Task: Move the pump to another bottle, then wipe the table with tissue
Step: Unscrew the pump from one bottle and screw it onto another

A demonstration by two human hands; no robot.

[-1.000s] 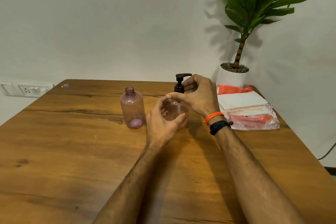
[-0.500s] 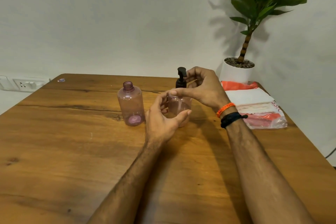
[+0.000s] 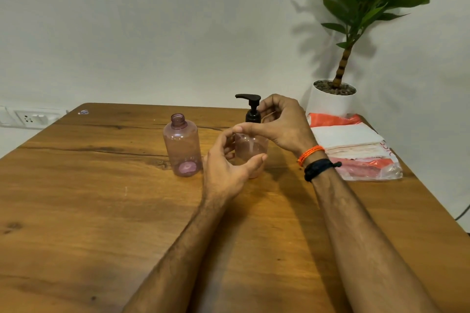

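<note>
Two clear pink bottles stand on the wooden table [image 3: 101, 211]. The left bottle [image 3: 182, 145] has an open neck and no cap. The right bottle [image 3: 250, 152] carries a black pump [image 3: 251, 107] whose spout points left. My left hand [image 3: 229, 165] curls around the right bottle's body from the near side. My right hand [image 3: 282, 124] is wrapped around the pump's collar from the right, thumb across the front. A plastic pack of tissues [image 3: 356, 150] lies flat at the table's right edge.
A potted plant in a white pot [image 3: 330, 101] stands at the back right corner, just behind the tissue pack. A wall socket [image 3: 33, 117] sits low on the wall at the left. A dark cable [image 3: 464, 212] hangs past the right edge.
The pump's spout has turned from pointing right to pointing left under my right hand. Both hands stay on the same bottle; the view has shifted slightly.
</note>
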